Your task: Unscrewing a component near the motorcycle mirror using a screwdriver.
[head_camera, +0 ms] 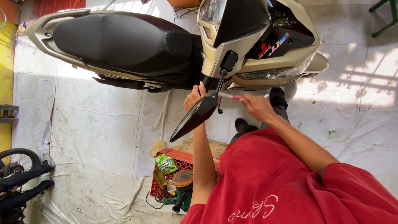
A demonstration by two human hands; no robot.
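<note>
The person in the red shirt is working at the rear-view mirror of a beige and black scooter. The left hand is closing round the mirror's stalk just behind the dark housing, steadying it, while the right hand is pinching a thin white tool with a reddish end, its tip reaching toward the stalk's joint. The mirror is standing on its mount under the handlebar cover, so I judge the job at the fastening to be in the middle; whether it is being loosened or tightened I cannot tell. Below the left forearm a red plastic crate is sitting on the pale floor sheet, with a flat green packet lying on it, a tan cardboard box at its far side, and a green power polisher with an orange pad at its near end. Beyond the hands, red and blue decals are showing on the scooter's black front panel.
</note>
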